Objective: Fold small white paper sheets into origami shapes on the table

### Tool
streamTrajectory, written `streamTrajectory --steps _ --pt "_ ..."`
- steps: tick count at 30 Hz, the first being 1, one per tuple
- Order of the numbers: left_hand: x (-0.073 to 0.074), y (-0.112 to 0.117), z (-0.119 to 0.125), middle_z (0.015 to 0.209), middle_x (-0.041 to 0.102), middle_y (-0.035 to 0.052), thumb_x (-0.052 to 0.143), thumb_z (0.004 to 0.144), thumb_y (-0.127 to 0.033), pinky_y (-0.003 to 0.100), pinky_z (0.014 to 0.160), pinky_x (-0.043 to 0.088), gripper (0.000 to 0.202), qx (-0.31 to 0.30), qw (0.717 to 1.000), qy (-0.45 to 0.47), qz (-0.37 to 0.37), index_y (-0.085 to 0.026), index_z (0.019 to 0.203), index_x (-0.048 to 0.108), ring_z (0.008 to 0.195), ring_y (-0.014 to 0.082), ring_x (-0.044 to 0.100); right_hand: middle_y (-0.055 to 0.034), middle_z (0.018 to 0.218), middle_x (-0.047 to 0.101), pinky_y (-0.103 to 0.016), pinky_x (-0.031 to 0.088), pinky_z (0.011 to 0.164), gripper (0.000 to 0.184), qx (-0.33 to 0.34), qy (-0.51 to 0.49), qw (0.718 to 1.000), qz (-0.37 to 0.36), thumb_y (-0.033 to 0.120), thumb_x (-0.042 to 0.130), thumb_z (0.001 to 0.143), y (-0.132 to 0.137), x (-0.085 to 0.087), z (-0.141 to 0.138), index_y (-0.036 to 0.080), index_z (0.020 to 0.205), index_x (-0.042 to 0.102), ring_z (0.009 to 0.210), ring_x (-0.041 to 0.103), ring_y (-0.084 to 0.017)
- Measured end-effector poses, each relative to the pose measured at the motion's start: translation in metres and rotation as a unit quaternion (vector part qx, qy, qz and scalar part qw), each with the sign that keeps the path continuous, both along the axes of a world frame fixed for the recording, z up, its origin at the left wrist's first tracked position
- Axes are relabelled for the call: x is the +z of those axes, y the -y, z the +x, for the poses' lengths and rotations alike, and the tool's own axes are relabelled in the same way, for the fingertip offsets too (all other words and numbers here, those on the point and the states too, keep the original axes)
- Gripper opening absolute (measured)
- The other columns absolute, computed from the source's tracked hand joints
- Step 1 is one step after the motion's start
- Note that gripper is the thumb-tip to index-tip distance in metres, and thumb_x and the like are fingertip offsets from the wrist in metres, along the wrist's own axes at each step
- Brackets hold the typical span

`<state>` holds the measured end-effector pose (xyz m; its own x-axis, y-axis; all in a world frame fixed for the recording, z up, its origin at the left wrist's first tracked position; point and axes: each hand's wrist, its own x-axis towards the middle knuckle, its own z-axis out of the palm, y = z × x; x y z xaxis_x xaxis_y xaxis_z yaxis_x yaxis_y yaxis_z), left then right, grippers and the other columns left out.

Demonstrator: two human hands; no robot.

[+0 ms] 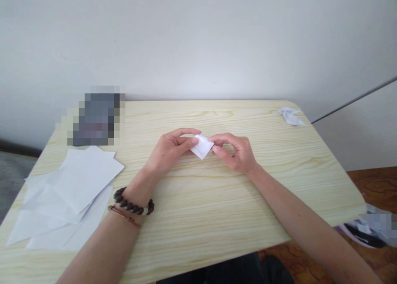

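Note:
Both hands meet over the middle of a pale wooden table (217, 201) and pinch a small folded piece of white paper (202, 147). My left hand (172, 149) grips the paper's left side with thumb and fingers closed on it; a dark bead bracelet and a thin brown band sit on that wrist. My right hand (235, 151) pinches the paper's right edge between thumb and forefinger, its other fingers curled. The paper is held just above the tabletop.
A loose stack of white paper sheets (68, 193) lies at the table's left front. A small folded white paper shape (290, 116) rests near the far right corner. A blurred dark object (96, 116) stands at the far left. A white wall is behind.

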<state>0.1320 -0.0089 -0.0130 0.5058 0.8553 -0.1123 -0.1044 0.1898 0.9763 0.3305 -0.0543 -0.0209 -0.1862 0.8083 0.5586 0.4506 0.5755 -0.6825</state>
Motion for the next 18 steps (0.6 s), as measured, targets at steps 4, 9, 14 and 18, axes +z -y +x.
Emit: streamTrajectory --steps 4,9,14,18 --pt "-0.0009 -0.0012 -0.0004 0.085 0.074 0.0053 0.075 0.074 -0.037 0.032 0.079 0.055 0.038 -0.006 1.000 0.014 -0.005 -0.016 0.104 0.064 0.082 0.0196 0.069 0.0003 0.079 0.073 -0.023 0.054 0.066 0.021 -0.006 -0.007 1.000 -0.010 0.019 0.060 0.081 0.0011 0.0004 -0.0006 0.020 0.101 0.062 0.067 0.067 -0.012" --pt "-0.0009 -0.0022 -0.0011 0.082 0.074 0.0035 0.074 0.074 -0.035 0.031 0.078 0.054 0.032 -0.015 1.000 0.025 -0.008 -0.017 0.098 0.061 0.078 0.0177 0.068 0.0012 0.072 0.072 -0.023 0.053 0.065 0.018 0.000 -0.016 1.000 -0.026 0.019 0.060 0.081 0.0008 -0.0009 -0.0010 0.019 0.099 0.061 0.064 0.066 -0.011" --pt "0.0002 -0.0019 -0.0010 0.081 0.074 0.0033 0.073 0.076 -0.032 0.029 0.077 0.053 0.029 -0.022 0.999 0.031 -0.010 -0.017 0.097 0.059 0.077 0.0162 0.067 0.0012 0.072 0.071 -0.022 0.053 0.061 0.021 0.017 -0.039 0.997 -0.058 0.021 0.061 0.081 -0.0001 -0.0036 -0.0002 0.019 0.102 0.060 0.058 0.064 -0.009" --pt "0.0006 -0.0014 -0.0010 0.081 0.073 0.0037 0.073 0.075 -0.035 0.030 0.077 0.053 0.032 -0.037 0.999 0.023 -0.009 -0.017 0.097 0.058 0.076 0.0169 0.067 0.0019 0.069 0.069 -0.019 0.051 0.054 0.021 0.037 -0.060 0.994 -0.085 0.023 0.060 0.083 -0.0005 -0.0050 0.0005 0.018 0.103 0.058 0.052 0.061 -0.008"
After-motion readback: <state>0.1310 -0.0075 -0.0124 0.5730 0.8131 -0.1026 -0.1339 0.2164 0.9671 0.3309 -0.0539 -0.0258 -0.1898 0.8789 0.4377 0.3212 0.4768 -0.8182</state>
